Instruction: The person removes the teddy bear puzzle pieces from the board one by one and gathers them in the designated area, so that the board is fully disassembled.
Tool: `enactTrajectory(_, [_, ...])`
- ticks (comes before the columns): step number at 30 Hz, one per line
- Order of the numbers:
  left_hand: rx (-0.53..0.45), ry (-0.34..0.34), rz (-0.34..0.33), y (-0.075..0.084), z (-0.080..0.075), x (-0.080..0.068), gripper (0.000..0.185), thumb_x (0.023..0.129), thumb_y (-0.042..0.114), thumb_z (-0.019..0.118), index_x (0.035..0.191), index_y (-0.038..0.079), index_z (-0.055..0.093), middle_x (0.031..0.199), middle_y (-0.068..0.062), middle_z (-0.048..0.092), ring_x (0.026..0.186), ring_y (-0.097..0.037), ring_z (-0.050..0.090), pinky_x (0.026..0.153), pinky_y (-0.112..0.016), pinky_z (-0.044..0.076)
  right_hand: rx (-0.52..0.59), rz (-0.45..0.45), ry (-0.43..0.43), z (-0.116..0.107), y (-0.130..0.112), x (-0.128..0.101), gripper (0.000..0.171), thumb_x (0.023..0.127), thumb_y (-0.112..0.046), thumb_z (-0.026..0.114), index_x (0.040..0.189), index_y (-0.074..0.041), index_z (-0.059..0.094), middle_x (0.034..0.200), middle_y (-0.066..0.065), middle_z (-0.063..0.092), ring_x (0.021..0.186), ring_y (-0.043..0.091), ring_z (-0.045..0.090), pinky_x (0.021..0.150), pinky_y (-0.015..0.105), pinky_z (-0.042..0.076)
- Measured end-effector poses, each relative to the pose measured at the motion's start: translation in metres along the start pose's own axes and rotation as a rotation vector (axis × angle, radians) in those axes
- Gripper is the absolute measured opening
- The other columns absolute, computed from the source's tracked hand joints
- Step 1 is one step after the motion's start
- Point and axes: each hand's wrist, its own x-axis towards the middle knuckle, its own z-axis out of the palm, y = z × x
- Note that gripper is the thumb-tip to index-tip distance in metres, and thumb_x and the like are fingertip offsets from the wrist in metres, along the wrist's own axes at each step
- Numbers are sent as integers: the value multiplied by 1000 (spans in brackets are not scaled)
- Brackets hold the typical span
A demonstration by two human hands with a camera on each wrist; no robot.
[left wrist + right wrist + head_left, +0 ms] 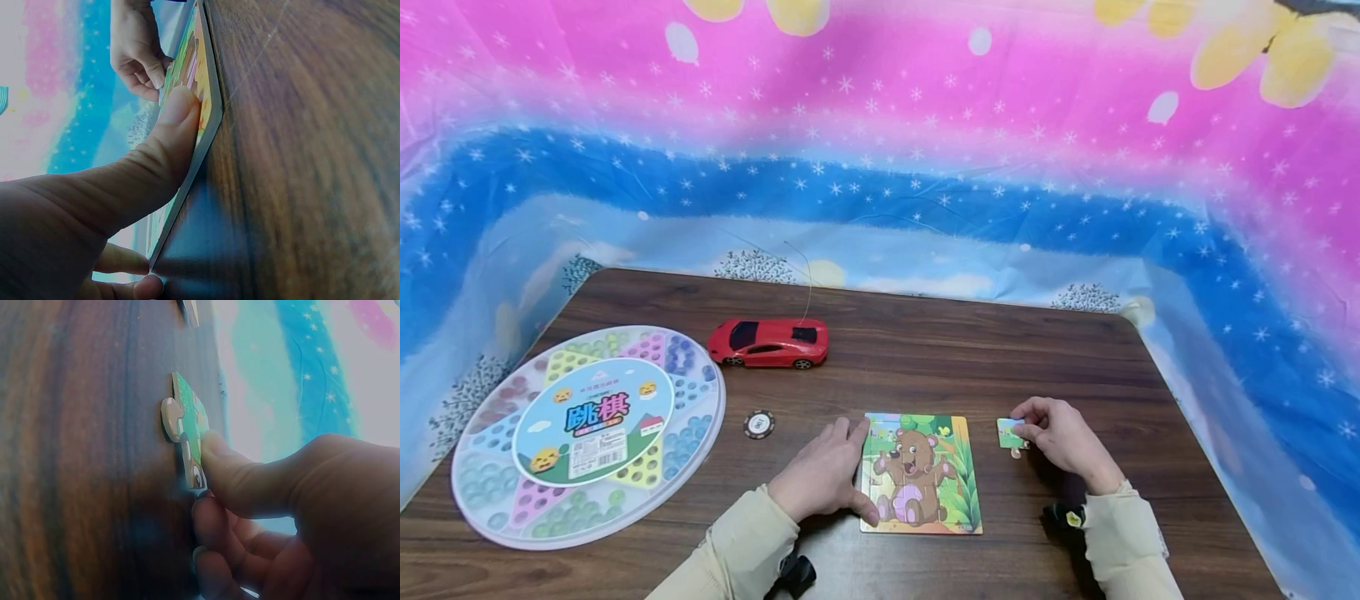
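Observation:
A square jigsaw puzzle (921, 475) with a brown bear on a green background lies flat on the wooden table. My left hand (823, 471) rests along its left side, the thumb pressing on the lower left corner and the fingertips touching the edge higher up. To the right of the puzzle, my right hand (1063, 437) pinches a loose puzzle piece (1008, 433) between thumb and fingers. This piece is green, with a brown knob and part of an eye, as the puzzle piece (190, 425) shows in the right wrist view. It is low over the table; whether it touches the wood I cannot tell.
A round Chinese checkers box (497, 437) with colored marbles fills the table's left side. Behind the puzzle stands a red toy car (771, 343) with a thin antenna. A black-and-white poker chip (759, 424) lies left of my left hand. Patterned cloth (880, 200) surrounds the table's back and sides.

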Motion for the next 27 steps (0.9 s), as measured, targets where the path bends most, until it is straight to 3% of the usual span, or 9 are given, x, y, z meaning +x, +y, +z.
enactTrajectory(27, [-4,-15,-11,0,0,0,124,50,56,89,144,-8,37,108,-18,49,93,-27,48,86,-43,45,-9,2,-5,1,0,1,8,93,-13,65,101,-11,68,82,3,57,66,18,49,59,33,43])
